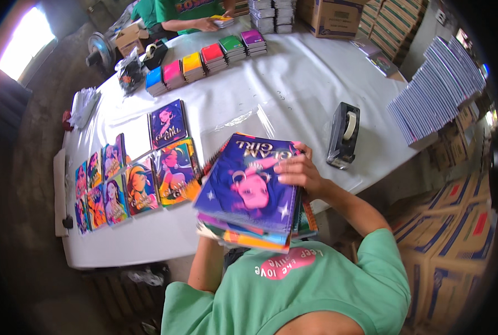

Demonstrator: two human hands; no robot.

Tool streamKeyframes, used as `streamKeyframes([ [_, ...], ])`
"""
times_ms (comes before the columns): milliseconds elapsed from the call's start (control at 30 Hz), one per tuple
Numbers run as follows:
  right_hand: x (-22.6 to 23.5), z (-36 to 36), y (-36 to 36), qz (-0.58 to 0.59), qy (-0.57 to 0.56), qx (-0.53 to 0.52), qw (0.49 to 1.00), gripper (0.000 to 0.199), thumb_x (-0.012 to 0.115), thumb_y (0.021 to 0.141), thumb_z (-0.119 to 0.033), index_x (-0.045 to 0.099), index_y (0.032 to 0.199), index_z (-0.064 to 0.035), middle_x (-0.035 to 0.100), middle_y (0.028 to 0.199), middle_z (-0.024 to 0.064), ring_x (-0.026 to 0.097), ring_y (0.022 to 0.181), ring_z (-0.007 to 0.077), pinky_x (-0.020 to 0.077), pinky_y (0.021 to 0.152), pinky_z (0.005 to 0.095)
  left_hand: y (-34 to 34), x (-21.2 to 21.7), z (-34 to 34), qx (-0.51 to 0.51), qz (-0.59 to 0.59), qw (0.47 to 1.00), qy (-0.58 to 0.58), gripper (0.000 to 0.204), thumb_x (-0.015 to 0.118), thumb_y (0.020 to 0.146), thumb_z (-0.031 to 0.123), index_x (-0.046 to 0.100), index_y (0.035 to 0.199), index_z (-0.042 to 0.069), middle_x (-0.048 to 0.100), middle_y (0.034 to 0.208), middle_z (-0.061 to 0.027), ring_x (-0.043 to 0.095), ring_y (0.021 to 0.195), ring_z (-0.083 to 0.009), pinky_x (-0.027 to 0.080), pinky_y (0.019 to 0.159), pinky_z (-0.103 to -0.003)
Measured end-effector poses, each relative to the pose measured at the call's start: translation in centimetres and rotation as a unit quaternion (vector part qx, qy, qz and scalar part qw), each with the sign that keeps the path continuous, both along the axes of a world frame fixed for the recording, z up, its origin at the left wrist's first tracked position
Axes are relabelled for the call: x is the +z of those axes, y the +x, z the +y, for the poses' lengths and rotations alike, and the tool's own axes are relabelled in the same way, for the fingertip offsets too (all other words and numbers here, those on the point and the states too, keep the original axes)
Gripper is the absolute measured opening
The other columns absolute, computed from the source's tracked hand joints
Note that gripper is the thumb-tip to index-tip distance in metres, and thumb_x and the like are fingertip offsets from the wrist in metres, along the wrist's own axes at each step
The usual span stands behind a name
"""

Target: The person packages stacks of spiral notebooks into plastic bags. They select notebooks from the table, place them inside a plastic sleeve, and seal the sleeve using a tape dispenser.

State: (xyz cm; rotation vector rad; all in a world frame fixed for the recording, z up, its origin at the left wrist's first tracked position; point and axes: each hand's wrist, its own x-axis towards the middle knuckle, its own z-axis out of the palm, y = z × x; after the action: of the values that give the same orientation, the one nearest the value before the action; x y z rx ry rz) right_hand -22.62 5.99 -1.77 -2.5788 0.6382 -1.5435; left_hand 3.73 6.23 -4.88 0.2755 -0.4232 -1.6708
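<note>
A thick stack of spiral notebooks [246,192] is held up above the table's near edge, its covers turned upside down to me. The top cover is dark purple with a pink-faced figure. My right hand [302,172] is closed on the stack's right side, fingers lying over the top cover. My left forearm [204,265] goes up under the left part of the stack; that hand is nearly all hidden, but it supports the stack. Rows of colourful notebooks [140,186] lie to the left, and a purple one [168,124] sits behind them.
A clear plastic bag [235,124] lies beyond the stack. On the right are a black tape dispenser [344,137] and tall notebook piles [433,92]. Coloured notebook piles [211,54] line the far side, where another person [187,17] handles notebooks. Cardboard boxes [455,234] stand at right.
</note>
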Motion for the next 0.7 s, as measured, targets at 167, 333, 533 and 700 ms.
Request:
streamKeyframes([
  [167,-2.9,-3.1,-2.4,-0.210,0.282,0.168,0.921,0.073,0.081,0.062,-0.016,0.044,0.124,-0.0074,0.054,0.116,0.0106,0.053,0.107,0.0235,0.0407,0.094,0.0355,-5.5,1.6,-2.8,0.140,-0.132,0.980,-0.044,0.086,0.035,0.084,0.066,0.036,0.134,-0.003,0.045,0.131,-0.0185,0.045,0.121,-0.0286,0.032,0.104,-0.041],
  [333,-7.6,-3.7,-4.0,-0.318,0.549,0.140,0.760,0.094,0.083,0.059,-0.009,0.029,0.137,-0.0067,0.047,0.124,0.0084,0.045,0.115,0.0193,0.0373,0.098,0.0344,-7.5,-1.2,-2.9,0.159,-0.353,0.917,-0.094,0.092,0.042,0.081,0.067,0.027,0.141,-0.002,0.042,0.135,-0.0129,0.040,0.124,-0.0229,0.030,0.105,-0.037],
  [533,-9.2,-4.5,-4.1,-0.257,0.381,0.087,0.884,0.105,0.087,0.054,-0.022,0.027,0.138,-0.0027,0.043,0.128,0.0121,0.042,0.120,0.0216,0.0357,0.101,0.0381,-7.4,-5.5,-3.4,0.165,-0.459,0.853,-0.189,0.113,0.079,0.058,0.048,0.020,0.142,-0.001,0.038,0.136,-0.0166,0.040,0.124,-0.0264,0.031,0.103,-0.039],
  [700,-10.2,-4.4,-5.1,-0.199,0.504,0.056,0.838,0.097,0.087,0.053,-0.023,0.035,0.132,-0.0038,0.046,0.122,0.0124,0.049,0.110,0.0230,0.0402,0.095,0.0378,-9.0,-6.9,-2.2,0.150,-0.479,0.861,-0.081,0.109,0.076,0.062,0.047,0.020,0.141,-0.002,0.029,0.143,-0.0189,0.033,0.130,-0.0305,0.027,0.107,-0.044],
])
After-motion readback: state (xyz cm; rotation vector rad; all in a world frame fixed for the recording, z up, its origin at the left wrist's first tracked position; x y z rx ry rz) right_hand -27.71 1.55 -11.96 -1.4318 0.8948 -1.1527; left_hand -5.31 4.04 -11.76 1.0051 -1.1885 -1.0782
